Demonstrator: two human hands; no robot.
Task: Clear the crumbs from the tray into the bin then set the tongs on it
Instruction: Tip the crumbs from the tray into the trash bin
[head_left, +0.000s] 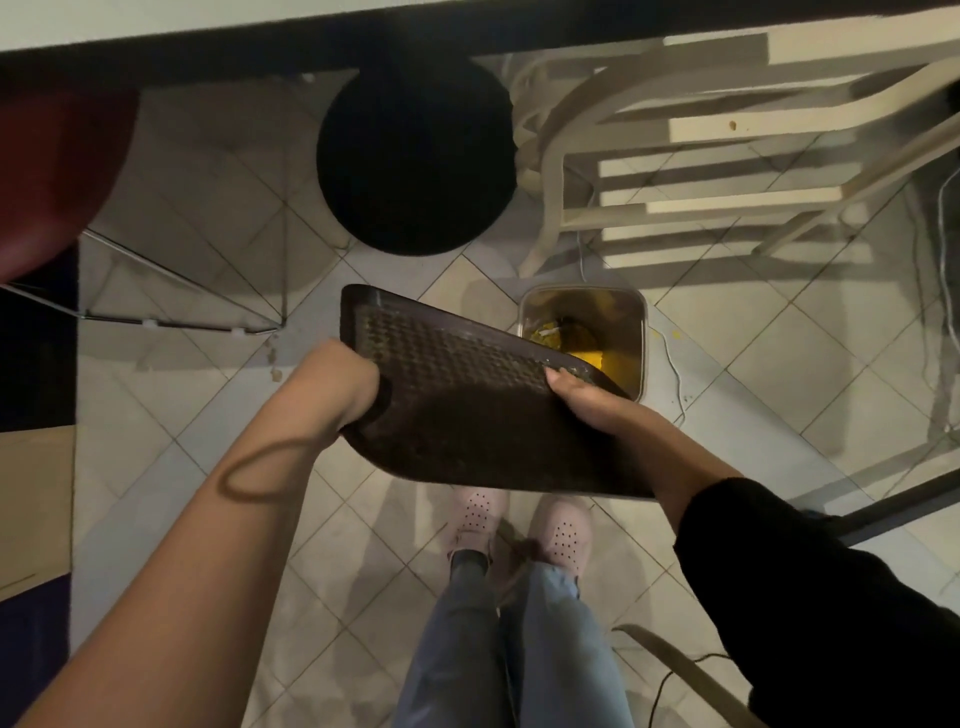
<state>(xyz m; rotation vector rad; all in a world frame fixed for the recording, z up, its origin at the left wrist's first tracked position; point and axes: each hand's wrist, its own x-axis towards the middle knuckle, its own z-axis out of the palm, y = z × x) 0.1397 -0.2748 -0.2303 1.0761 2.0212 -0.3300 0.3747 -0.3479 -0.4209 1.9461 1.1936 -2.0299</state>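
Closest to us, blue jeans (457, 649) and a pair of pale pink perforated shoes (478, 514) planted on the tiled floor (332, 545). A black sleeve (831, 597) covers the right arm, and the left forearm is bare.

Up at the hands, both are on the tray (467, 405), a dark brown one with a bumpy, textured face turned toward the camera. The left hand (348, 384) has its fingers curled round the tray's left edge. The right hand (592, 405) grips the right edge, with the thumb flat on the top face and the fingers out of sight underneath. The tray is held off the floor at a slant between the two hands. A few pale specks sit on the surface just by the right thumb.

Just past the tray is the bin (527, 312), small and square with rounded corners, standing open on the floor. Something yellow shows inside. The tray's far right corner hangs over the bin's mouth and hides its near side from this view. A thin white cable (675, 374) trails along the floor beside the bin.

Further back there is a round black stool seat (415, 156) in the middle, a white slatted chair (701, 130) to the right and a dark red seat (52, 171) on wire legs to the left.
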